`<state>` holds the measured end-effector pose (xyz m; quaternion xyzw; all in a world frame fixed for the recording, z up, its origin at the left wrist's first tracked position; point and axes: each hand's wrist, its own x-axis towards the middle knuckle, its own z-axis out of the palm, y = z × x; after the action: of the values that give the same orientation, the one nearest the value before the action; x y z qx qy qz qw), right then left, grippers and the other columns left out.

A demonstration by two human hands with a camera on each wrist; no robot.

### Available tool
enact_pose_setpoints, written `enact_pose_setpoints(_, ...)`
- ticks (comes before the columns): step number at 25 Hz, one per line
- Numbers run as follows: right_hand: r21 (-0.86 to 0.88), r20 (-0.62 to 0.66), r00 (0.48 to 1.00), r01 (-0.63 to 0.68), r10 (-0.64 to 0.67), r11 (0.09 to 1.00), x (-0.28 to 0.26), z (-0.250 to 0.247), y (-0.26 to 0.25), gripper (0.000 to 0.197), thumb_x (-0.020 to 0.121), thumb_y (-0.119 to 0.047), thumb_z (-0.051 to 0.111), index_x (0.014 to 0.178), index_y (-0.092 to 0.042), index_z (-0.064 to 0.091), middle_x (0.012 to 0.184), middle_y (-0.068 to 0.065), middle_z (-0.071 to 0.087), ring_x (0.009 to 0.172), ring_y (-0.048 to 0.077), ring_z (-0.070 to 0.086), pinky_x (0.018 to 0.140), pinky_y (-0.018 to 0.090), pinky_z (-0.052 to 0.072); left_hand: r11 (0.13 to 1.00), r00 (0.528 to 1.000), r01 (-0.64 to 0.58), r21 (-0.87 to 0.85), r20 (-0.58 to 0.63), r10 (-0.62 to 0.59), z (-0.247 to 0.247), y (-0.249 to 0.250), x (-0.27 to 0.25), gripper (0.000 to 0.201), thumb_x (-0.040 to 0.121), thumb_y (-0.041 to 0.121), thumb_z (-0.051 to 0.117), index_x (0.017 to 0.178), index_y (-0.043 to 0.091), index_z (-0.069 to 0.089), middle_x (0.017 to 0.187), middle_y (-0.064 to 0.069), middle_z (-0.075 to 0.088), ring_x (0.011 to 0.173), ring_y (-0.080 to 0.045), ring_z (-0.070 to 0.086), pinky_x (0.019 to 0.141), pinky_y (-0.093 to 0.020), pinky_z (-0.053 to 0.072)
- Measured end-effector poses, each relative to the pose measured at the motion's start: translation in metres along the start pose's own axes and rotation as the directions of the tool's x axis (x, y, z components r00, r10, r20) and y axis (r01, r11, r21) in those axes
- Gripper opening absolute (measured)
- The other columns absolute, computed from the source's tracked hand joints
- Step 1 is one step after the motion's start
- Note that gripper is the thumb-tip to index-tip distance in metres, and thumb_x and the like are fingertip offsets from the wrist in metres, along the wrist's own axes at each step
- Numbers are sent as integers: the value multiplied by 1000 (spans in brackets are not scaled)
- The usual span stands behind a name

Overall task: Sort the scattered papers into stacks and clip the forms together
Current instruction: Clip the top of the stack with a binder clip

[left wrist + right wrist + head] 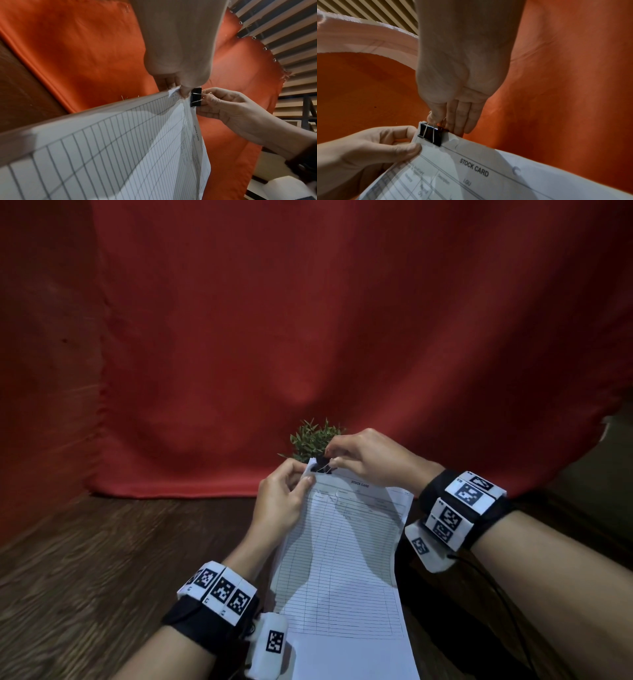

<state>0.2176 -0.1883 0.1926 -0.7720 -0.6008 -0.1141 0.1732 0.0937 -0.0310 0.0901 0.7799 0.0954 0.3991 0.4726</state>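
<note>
My right hand [368,462] pinches the wire handles of the black binder clip [430,134], seated on the top-left corner of the forms [339,559]. My left hand [282,499] pinches that corner, thumb on top. Forms held above wooden table [85,559]; plant [315,440], red cloth [308,320] behind.

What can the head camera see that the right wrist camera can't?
Only the head view shows the little green plant behind the papers, the wooden table, the marker bands on both wrists, and the whole ruled page.

Only the right wrist view shows the binder clip's wire handles close up, pinched by the right hand, and the slatted ceiling.

Both show the black binder clip on the top corner of the stock card forms, the left hand pinching that corner, and the red cloth.
</note>
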Motion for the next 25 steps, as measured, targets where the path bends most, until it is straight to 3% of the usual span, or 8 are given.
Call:
enact_pose_setpoints(3,-2,13,999,-29,29,1000,0,-1,-1,17,103,-33,65,113,-22,71,93,-4,76,84,13,69,71,29,54,1000,1000,5,-20,4,-5,1,0,0,15,103,14,73,95,26,71,90,7,83,86,-12,80,76,-36,62)
enact_pose_setpoints(8,21,32,998,-59,59,998,1,-5,-2,18,103,-36,63,113,-24,71,98,-5,75,88,13,69,77,33,57,999,1000,-6,-35,9,6,1,3,0,9,103,17,73,107,25,73,95,6,84,89,-5,80,76,-25,61)
enact_pose_setpoints(12,9,47,997,-61,61,998,2,-7,-4,19,103,-37,62,114,-23,71,102,-5,75,93,13,69,83,37,59,1000,1000,5,0,22,-5,0,3,0,37,104,20,73,139,25,68,105,7,84,97,0,79,88,-26,64)
enact_pose_setpoints(14,9,60,996,-67,66,998,2,-8,-4,20,104,-37,61,114,-24,71,101,-5,75,93,13,69,84,39,59,1000,1000,-8,13,20,8,0,3,1,42,104,20,73,145,24,67,118,5,82,105,3,77,95,-29,65)
enact_pose_setpoints(19,4,84,994,-76,76,997,4,-10,-4,23,104,-38,60,116,-22,71,106,-5,75,99,14,69,89,43,58,1000,999,-6,16,47,5,2,3,1,49,103,17,74,150,21,63,142,9,69,104,33,56,97,-2,49)
enact_pose_setpoints(22,56,156,980,-136,126,989,6,-9,-3,32,102,-41,62,130,-24,64,124,-5,71,113,15,66,102,43,54,1000,999,6,4,36,-6,2,0,2,49,103,18,74,150,23,63,143,8,69,109,26,59,105,-13,53)
enact_pose_setpoints(24,143,300,930,-262,210,955,4,-9,-3,74,95,-50,70,157,-24,39,155,-3,51,141,19,51,117,36,42,999,1000,17,-44,23,-16,0,-2,2,48,103,18,73,150,23,63,141,5,72,120,8,68,111,-31,57)
enact_pose_setpoints(25,120,345,905,-307,250,944,3,-7,-3,90,91,-54,73,163,-23,27,161,-3,44,146,19,45,118,34,39,996,999,32,-83,20,-30,0,-5,3,48,103,16,73,150,23,64,137,2,75,121,-2,72,110,-39,59)
